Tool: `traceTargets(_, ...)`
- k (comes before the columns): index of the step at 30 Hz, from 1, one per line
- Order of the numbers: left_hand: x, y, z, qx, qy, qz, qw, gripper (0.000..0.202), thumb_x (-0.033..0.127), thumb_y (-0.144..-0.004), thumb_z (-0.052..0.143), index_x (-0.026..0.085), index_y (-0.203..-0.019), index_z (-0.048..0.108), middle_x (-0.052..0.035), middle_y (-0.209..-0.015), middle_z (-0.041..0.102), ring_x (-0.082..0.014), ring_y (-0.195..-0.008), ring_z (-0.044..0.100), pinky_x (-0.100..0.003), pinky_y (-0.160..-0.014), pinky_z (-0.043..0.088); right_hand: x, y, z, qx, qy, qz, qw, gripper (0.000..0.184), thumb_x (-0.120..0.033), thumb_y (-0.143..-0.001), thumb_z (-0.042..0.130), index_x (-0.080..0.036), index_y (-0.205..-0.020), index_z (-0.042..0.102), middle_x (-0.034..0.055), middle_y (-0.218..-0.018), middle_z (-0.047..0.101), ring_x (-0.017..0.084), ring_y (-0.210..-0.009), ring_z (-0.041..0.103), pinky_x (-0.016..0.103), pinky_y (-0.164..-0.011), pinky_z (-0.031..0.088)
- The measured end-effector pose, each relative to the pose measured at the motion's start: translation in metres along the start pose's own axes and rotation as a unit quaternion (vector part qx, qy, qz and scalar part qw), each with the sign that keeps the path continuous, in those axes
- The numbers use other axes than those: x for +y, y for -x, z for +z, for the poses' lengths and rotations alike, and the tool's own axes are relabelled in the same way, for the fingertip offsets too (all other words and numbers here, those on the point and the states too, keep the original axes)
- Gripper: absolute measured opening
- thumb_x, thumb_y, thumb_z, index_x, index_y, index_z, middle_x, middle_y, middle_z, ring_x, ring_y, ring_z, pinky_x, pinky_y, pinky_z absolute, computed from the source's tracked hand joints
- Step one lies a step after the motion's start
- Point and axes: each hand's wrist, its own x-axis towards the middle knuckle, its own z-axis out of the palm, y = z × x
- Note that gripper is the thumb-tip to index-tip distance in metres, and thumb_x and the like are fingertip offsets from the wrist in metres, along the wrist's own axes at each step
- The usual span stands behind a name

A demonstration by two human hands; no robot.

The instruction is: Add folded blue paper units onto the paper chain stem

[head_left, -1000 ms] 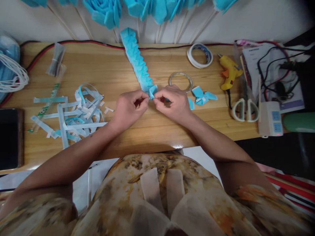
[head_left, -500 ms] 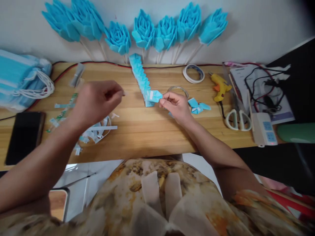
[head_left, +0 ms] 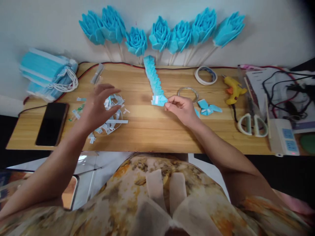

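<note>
Between thumb and fingertips, my right hand (head_left: 181,108) pinches a folded blue fabric piece (head_left: 162,101) with a white strip of tape on it. It is at the near end of an overlapping row of folded blue pieces (head_left: 153,77) on the table. Whether the piece touches the row I cannot tell. My left hand (head_left: 98,106) is open, thumb and fingers apart, above a heap of white and blue scraps (head_left: 113,126). Loose folded blue pieces (head_left: 208,108) lie to the right of my right hand, beside a clear tape ring (head_left: 188,89).
Several blue fabric flowers (head_left: 159,32) on sticks stand along the wall. A stack of face masks (head_left: 44,70) and a phone (head_left: 52,124) lie left. On the right are a white tape roll (head_left: 199,78), yellow glue gun (head_left: 235,90), scissors (head_left: 248,124), a power strip (head_left: 283,136) and cables.
My left hand has gone from a pinch with a tiny pale bit at its fingertips to spread fingers over the scraps. My right hand keeps its blue piece. The view has shifted left.
</note>
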Motion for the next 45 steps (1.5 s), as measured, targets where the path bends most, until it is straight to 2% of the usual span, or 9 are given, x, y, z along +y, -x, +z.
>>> traceTargets(3, 0.038, -0.009, 0.012, -0.046, 0.132, -0.045, 0.989, 0.035, 0.036, -0.087, 0.062, 0.019, -0.118, 0.064, -0.0074, -0.114, 0.065, -0.0197, -0.093, 0.062, -0.034, -0.084, 0.049, 0.000, 0.000, -0.001, -0.008, -0.013, -0.005, 1.000, 0.020, -0.034, -0.083, 0.063, -0.018, -0.070, 0.061, -0.0011, -0.068, 0.063, 0.012, -0.064, 0.053, 0.026, -0.063, 0.040)
traceTargets(7, 0.065, -0.023, 0.043, -0.127, 0.272, -0.090, 0.950, 0.036, 0.043, -0.088, 0.058, 0.017, -0.113, 0.066, -0.0074, -0.106, 0.069, -0.0188, -0.092, 0.062, -0.030, -0.080, 0.048, 0.005, -0.001, -0.002, -0.004, -0.036, -0.013, 0.999, 0.019, -0.034, -0.084, 0.063, -0.018, -0.073, 0.062, -0.0011, -0.068, 0.063, 0.012, -0.064, 0.054, 0.026, -0.062, 0.041)
traceTargets(14, 0.072, -0.044, 0.071, -0.083, 0.408, -0.182, 0.891, 0.023, 0.038, -0.079, 0.064, 0.015, -0.076, 0.064, -0.0014, -0.067, 0.064, -0.0115, -0.062, 0.055, -0.024, -0.063, 0.045, -0.001, -0.001, -0.007, -0.030, -0.038, -0.002, 0.999, 0.022, -0.034, -0.085, 0.062, -0.017, -0.072, 0.063, -0.0009, -0.068, 0.063, 0.011, -0.063, 0.054, 0.025, -0.062, 0.040)
traceTargets(20, 0.077, -0.049, 0.071, -0.115, 0.345, -0.133, 0.922, 0.020, 0.033, -0.078, 0.061, 0.015, -0.070, 0.062, 0.0011, -0.061, 0.058, -0.0097, -0.057, 0.049, -0.023, -0.057, 0.038, -0.005, -0.004, -0.014, -0.043, -0.032, 0.000, 0.999, 0.029, -0.042, -0.090, 0.054, -0.020, -0.097, 0.071, 0.0018, -0.090, 0.071, 0.015, -0.084, 0.062, 0.027, -0.076, 0.046)
traceTargets(24, 0.081, -0.051, 0.071, -0.136, 0.296, -0.098, 0.940, 0.021, 0.033, -0.080, 0.058, 0.014, -0.072, 0.063, 0.0012, -0.062, 0.057, -0.0095, -0.057, 0.045, -0.023, -0.055, 0.034, -0.004, -0.005, -0.013, -0.032, 0.001, -0.011, 0.999, 0.022, -0.037, -0.086, 0.060, -0.018, -0.085, 0.071, 0.0003, -0.079, 0.068, 0.014, -0.073, 0.058, 0.026, -0.069, 0.044)
traceTargets(32, 0.073, -0.049, 0.087, -0.092, 0.379, -0.124, 0.913, 0.020, 0.034, -0.078, 0.064, 0.014, -0.071, 0.062, 0.0002, -0.066, 0.058, -0.0096, -0.060, 0.049, -0.023, -0.058, 0.039, -0.001, -0.004, -0.010, -0.046, 0.013, 0.002, 0.999, 0.018, -0.032, -0.083, 0.063, -0.015, -0.083, 0.070, -0.0010, -0.072, 0.064, 0.011, -0.066, 0.053, 0.025, -0.064, 0.040)
traceTargets(38, 0.069, -0.045, 0.091, -0.105, 0.381, -0.116, 0.911, 0.019, 0.032, -0.080, 0.064, 0.015, -0.072, 0.062, 0.0001, -0.066, 0.059, -0.0103, -0.061, 0.051, -0.023, -0.059, 0.041, -0.003, -0.003, -0.010, -0.066, 0.006, 0.013, 0.998, 0.019, -0.033, -0.083, 0.062, -0.015, -0.081, 0.070, -0.0006, -0.072, 0.065, 0.012, -0.067, 0.054, 0.024, -0.064, 0.040)
traceTargets(41, 0.068, -0.043, 0.093, -0.051, 0.364, -0.099, 0.925, 0.017, 0.031, -0.082, 0.064, 0.016, -0.074, 0.062, 0.0001, -0.068, 0.060, -0.0103, -0.062, 0.052, -0.024, -0.060, 0.043, -0.003, -0.003, -0.008, -0.045, 0.016, 0.001, 0.999, 0.017, -0.031, -0.082, 0.063, -0.015, -0.079, 0.069, -0.0006, -0.072, 0.066, 0.012, -0.067, 0.055, 0.025, -0.065, 0.041)
traceTargets(45, 0.071, -0.040, 0.089, 0.100, 0.278, -0.067, 0.953, 0.013, 0.027, -0.084, 0.063, 0.017, -0.076, 0.060, 0.0009, -0.070, 0.059, -0.0103, -0.064, 0.050, -0.025, -0.064, 0.043, -0.004, -0.003, -0.006, 0.004, 0.053, -0.010, 0.999, 0.014, -0.026, -0.082, 0.061, -0.016, -0.077, 0.069, -0.0007, -0.072, 0.067, 0.012, -0.067, 0.055, 0.026, -0.067, 0.042)
